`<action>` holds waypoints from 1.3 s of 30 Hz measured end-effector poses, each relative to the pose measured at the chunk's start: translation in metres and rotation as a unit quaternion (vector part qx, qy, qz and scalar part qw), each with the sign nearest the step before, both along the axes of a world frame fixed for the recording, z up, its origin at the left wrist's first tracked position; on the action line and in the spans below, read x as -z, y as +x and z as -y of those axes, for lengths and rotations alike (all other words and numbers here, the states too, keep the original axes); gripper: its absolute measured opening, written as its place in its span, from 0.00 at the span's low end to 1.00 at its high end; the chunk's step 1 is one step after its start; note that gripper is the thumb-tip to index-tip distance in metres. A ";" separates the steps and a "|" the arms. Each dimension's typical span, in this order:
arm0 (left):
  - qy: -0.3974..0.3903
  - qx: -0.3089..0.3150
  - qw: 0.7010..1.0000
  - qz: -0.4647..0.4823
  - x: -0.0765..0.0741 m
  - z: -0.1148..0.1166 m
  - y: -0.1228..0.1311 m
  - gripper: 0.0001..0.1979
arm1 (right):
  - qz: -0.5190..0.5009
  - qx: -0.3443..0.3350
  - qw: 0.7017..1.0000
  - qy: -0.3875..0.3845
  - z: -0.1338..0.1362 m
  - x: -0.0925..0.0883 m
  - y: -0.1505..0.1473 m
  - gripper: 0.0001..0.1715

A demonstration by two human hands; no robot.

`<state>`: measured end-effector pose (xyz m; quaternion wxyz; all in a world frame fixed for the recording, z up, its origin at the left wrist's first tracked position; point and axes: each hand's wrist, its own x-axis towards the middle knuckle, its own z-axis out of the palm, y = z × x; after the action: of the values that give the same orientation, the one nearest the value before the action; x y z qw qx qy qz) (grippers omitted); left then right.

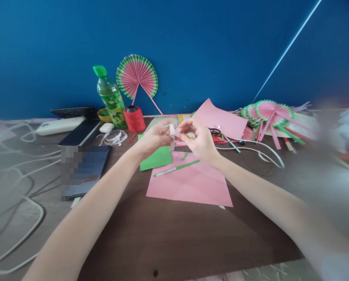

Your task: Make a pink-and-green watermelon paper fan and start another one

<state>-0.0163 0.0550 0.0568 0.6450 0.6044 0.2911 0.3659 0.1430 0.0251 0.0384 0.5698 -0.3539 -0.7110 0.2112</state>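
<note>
Held up over the desk is a whitish roll of tape (172,137), seen nearly edge-on. My left hand (154,137) is closed around its left side. At the roll's right side, the thumb and fingers of my right hand (202,143) are pinched together on the tape; the thin bit between them is too small to see clearly. Below both hands lies a pink paper sheet (188,189), with a narrow green strip (188,165) partly whitish on its left half. A green paper piece (155,160) sits under my left hand, overlapping the pink sheet's edge.
A pleated pink-and-green paper fan (137,72) leans on the blue wall beside a green bottle (111,97) and a red pouch (134,119). More fans (268,111) lie right, near scissors (215,131) and cables (268,156). A dark tablet-like slab (94,168) rests left.
</note>
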 end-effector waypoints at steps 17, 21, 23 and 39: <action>-0.026 0.141 0.989 0.020 -0.003 0.002 -0.002 0.21 | -0.150 -0.136 0.970 -0.135 -0.008 -0.010 0.005 0.15; 0.007 0.103 0.995 -0.013 -0.002 -0.003 -0.007 0.21 | -0.163 -0.127 0.965 -0.160 -0.010 -0.019 0.011 0.13; 0.057 0.061 0.992 -0.090 -0.003 -0.006 -0.011 0.21 | -0.155 -0.120 0.964 -0.177 -0.011 -0.020 0.014 0.14; 0.333 0.032 0.697 -0.634 -0.001 0.003 -0.004 0.28 | 0.062 -0.107 0.927 -0.355 -0.002 -0.027 0.019 0.04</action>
<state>-0.0205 0.0516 0.0581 0.0758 0.8772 0.4712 -0.0519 0.1618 0.0273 0.0652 0.3360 -0.4671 -0.6569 0.4872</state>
